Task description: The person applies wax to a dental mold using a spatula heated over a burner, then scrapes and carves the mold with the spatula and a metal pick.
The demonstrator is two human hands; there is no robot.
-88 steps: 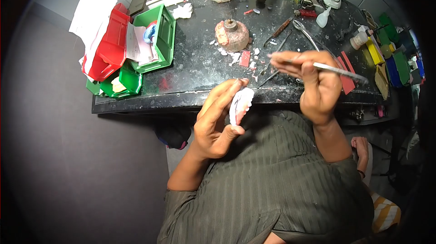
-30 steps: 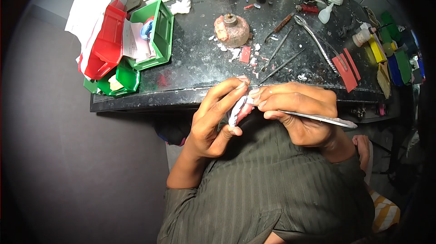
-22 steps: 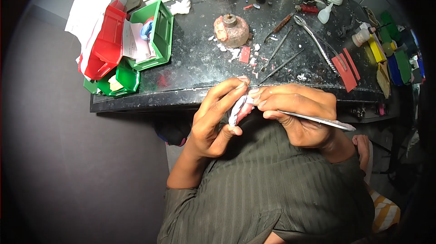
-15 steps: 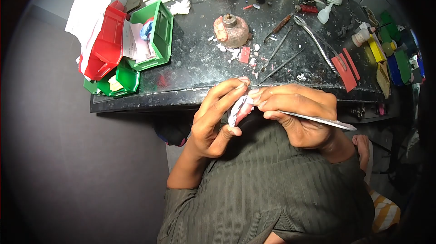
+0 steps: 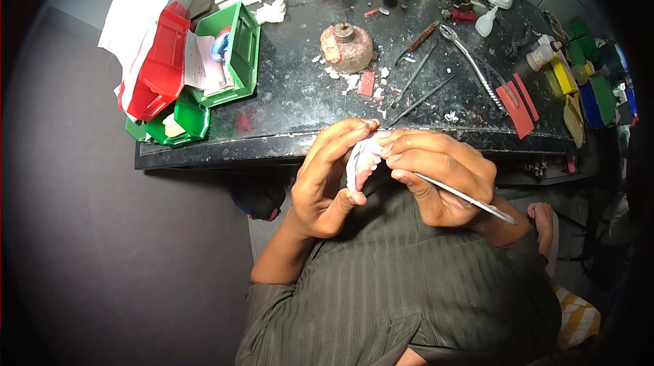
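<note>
Just past the bench's front edge, my left hand is closed round a denture piece, its pink base and white teeth showing beside a white plaster-like part. The thumb is at its lower end and the fingertips are at its top. My right hand is closed on a thin metal hand tool, whose long end sticks out to the lower right. The tool's working tip is hidden by the fingers. Fingertips of this hand touch the upper right side of the denture piece.
On the black bench stand a spirit burner, carving tools, pink wax sheets and scattered scraps. Red and green bins sit at left. Another person's hand shows at right.
The metal tool's outer end has swung downward and to the left as my right hand turned. The denture piece has tilted slightly, showing more of its teeth.
</note>
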